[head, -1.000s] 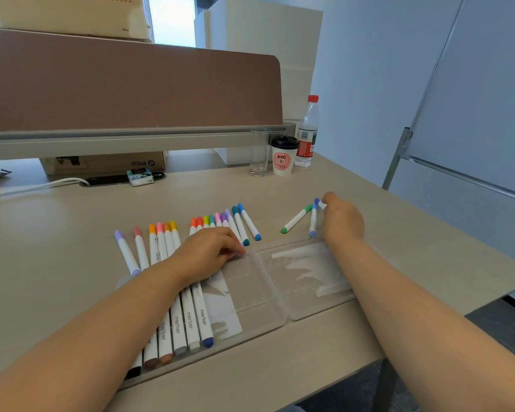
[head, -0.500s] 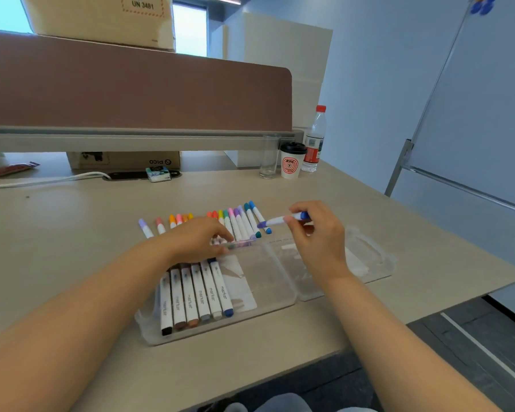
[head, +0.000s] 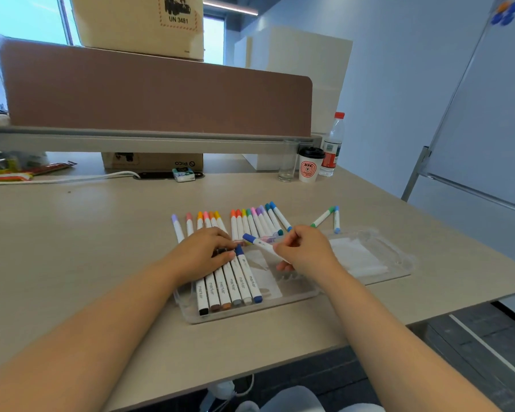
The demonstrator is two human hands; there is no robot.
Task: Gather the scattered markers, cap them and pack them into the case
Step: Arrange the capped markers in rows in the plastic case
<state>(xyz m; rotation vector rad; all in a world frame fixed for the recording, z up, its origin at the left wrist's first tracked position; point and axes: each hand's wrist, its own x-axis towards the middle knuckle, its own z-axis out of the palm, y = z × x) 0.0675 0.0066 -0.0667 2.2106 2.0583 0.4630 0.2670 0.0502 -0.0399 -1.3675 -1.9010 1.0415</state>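
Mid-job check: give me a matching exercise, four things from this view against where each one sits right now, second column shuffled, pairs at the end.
1 blue-capped marker
2 black-ended marker
3 green-capped marker
4 paper cup

A beside the water bottle
B pinched in the right hand
C loose on the table beyond the case lid
D leftmost in the case tray

Pairs: 1-B, 2-D, 3-C, 4-A

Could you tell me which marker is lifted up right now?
The blue-capped marker in the right hand; the rest lie on the desk or in the case.
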